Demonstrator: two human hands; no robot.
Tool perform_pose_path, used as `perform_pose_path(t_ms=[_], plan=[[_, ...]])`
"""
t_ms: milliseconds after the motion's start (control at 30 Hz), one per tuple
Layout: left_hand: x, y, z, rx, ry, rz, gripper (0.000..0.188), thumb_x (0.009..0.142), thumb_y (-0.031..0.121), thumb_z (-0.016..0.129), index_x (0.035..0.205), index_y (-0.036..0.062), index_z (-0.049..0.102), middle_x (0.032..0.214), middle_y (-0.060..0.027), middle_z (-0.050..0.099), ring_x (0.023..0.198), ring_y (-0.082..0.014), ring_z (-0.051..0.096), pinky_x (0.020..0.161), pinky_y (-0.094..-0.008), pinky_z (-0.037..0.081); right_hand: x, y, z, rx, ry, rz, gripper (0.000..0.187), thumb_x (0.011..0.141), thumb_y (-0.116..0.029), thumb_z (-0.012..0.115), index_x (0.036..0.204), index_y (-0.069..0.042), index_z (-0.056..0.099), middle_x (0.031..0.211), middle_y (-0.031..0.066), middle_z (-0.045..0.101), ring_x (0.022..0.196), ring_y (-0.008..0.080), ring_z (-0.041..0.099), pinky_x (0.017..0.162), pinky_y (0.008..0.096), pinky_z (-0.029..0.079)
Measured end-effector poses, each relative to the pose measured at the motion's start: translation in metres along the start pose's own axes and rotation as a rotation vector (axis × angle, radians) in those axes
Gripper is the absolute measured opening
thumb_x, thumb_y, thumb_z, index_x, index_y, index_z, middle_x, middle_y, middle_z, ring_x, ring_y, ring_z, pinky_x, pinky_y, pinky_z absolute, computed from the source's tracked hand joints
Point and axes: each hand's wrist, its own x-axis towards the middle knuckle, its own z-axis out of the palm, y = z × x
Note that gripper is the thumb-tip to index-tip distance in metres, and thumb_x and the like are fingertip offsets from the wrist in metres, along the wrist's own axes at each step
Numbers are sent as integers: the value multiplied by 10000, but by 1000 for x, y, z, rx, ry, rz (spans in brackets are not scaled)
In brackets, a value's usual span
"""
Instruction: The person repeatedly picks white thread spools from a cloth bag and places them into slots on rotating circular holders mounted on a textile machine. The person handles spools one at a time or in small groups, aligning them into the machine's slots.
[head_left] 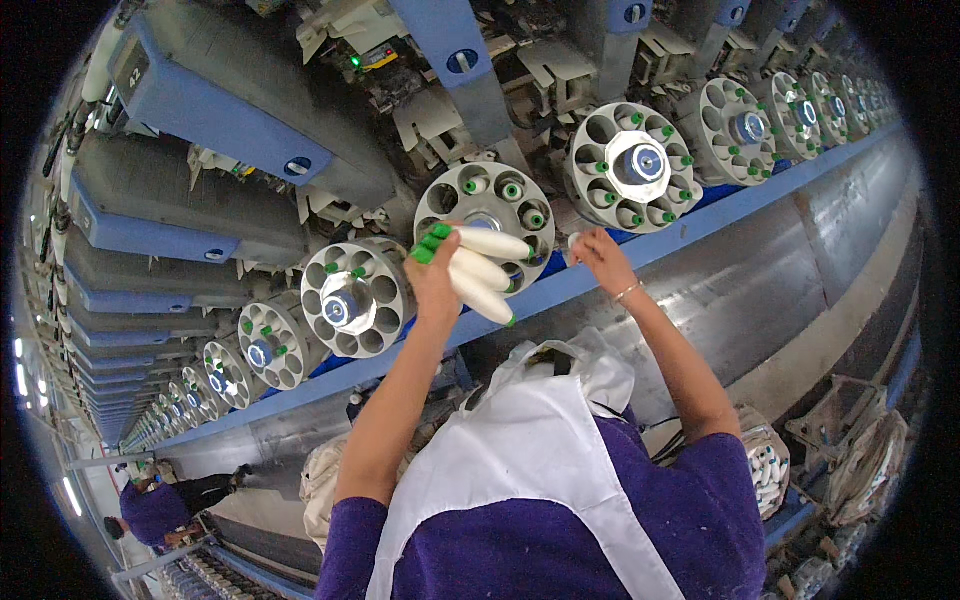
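My left hand [434, 284] is closed round several white yarn bobbins [484, 268] with green ends, fanned out to the right. It is raised in front of a round grey magazine [506, 208], partly hiding it. Green-tipped bobbins stand in some of that magazine's pockets; others are open holes. To the right, below the neighbouring magazine [640, 192], my right hand [604, 262] has its fingers pinched together. Something small and whitish shows at its fingertips, too blurred to name.
Similar magazines run in a row both ways, below blue-and-grey machine housings [220, 110]. A blue rail [700, 203] passes under them. Bags, one with bobbins [768, 470], stand low on the right. Another person [160, 510] is at the far lower left.
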Motion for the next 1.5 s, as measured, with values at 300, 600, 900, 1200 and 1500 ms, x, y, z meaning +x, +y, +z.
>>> perform_pose_path(t_ms=[300, 600, 900, 1200, 1500], plan=[[-4, 9, 8, 56, -157, 32, 172, 888, 82, 623, 1007, -43, 617, 951, -122, 659, 892, -211, 646, 798, -333, 511, 27, -33, 20, 1130, 1, 145, 384, 1013, -356, 404, 993, -39, 619, 1235, 107, 569, 1164, 200, 527, 964, 355, 436], [-1, 44, -71, -179, 49, -88, 224, 922, 245, 602, 888, 29, 550, 935, -166, 648, 901, -300, 646, 828, -469, 537, 16, -74, 83, 169, -612, 36, 422, 917, -440, 543, 993, -28, 590, 863, 133, 638, 776, 291, 612, 716, 377, 482], [-10, 12, -90, -260, 203, -69, 238, 961, 279, 539, 889, 53, 521, 983, -159, 635, 944, -290, 637, 897, -465, 510, 3, -14, 43, 643, -188, 370, 303, 989, -331, 474, 886, -64, 573, 819, -6, 614, 705, 106, 567, 654, 249, 459], [-13, -35, -21, 331, -30, 161, 325, 896, 226, 653, 1114, -2, 578, 1025, -108, 641, 921, -163, 616, 806, -306, 481, 16, -32, 52, 1351, -11, 435, 291, 989, -328, 480, 852, -81, 552, 705, -9, 543, 742, 148, 580, 715, 259, 485], [-12, 36, -36, -186, -107, 92, 466, 919, 300, 605, 1267, 27, 459, 1144, -162, 587, 1033, -300, 605, 942, -419, 492, 29, -92, 81, 236, 18, -507, 247, 970, -272, 509, 981, -34, 573, 920, 92, 657, 856, 145, 633, 749, 283, 482]])
